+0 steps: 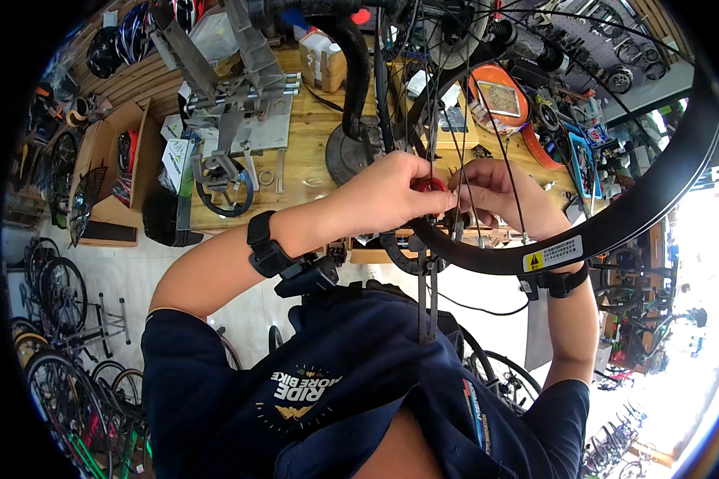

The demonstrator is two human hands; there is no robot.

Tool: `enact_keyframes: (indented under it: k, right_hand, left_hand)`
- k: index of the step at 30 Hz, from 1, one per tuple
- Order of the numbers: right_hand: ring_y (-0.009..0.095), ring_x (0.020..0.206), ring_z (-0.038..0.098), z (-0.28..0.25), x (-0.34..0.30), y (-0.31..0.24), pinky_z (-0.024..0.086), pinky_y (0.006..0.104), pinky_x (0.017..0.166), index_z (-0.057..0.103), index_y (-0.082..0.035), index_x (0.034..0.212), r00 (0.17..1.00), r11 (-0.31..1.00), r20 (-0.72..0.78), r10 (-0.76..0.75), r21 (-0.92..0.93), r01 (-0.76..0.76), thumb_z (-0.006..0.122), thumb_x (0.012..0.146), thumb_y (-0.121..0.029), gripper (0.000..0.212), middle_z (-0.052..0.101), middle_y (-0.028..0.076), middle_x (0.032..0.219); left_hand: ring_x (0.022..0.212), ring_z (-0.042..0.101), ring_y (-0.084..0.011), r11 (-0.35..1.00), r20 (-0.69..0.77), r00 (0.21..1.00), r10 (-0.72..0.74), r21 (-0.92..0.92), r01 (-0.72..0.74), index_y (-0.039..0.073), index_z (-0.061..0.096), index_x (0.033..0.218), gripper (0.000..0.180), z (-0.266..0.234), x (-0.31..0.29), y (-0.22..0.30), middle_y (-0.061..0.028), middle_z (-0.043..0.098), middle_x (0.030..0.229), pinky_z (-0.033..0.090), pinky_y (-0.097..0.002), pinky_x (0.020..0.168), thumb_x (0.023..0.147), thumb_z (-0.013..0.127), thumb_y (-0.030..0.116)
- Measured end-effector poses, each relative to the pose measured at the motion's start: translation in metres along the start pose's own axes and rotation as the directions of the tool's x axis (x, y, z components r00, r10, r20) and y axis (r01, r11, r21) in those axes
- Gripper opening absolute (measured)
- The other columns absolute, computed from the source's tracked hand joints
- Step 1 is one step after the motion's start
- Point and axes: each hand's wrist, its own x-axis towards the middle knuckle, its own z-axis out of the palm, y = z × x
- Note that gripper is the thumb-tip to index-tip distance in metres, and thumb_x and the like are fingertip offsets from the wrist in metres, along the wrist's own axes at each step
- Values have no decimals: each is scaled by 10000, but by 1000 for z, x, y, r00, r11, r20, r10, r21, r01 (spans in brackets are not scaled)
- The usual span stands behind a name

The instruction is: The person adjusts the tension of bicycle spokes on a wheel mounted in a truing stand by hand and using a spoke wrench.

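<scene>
Two hands met inside the black wheel rim [495, 260] above the bench's near edge [216, 227]: left hand [398, 185] pinching a red piece [431, 184], right hand [499, 194] narrowed at the fingertips, its hold unclear.

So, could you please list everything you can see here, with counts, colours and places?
Bicycle wheel: one, black, upper right, spokes by the hands
Small red item: one, red, between left thumb and fingers
Workbench: one, yellowish wood, beyond the hands
Round base: one, grey, on the workbench
Metal fixture: one, grey, workbench's left part
Ring: one, black, near the fixture
Orange container: one, orange, workbench's right part
Cardboard boxes: at least two, brown, left of and on the workbench
Helmets: several, mixed colours, upper left
Bicycles: many, mixed colours, left and right
Small parts: too many to count
Shirt: one, navy, worn
Wrist straps: two, black, one per wrist
Left hand: one, bare, at the spokes
Right hand: one, bare, beside it
</scene>
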Motion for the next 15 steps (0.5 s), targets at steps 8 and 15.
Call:
enact_keyframes:
  k: [8,15]
  right_hand:
    - [40,631,525,-4,-2,1,408,184,544,609,4,1108,999,1000,-32,-5,-13,4,625,955,-166,229,621,-14,800]
    - [37,620,505,-3,0,14,392,187,545,611,-2,1082,999,999,-44,-26,-34,25,648,947,-186,231,626,-10,804]
  left_hand:
    - [651,545,-61,980,-62,998,21,197,-8,-37,684,905,230,2,-2,5,-20,649,727,439,-249,594,849,729,181]
    - [634,566,-80,867,-256,943,213,494,-61,-10,606,920,189,15,0,20,-5,635,722,449,-249,595,829,714,115]
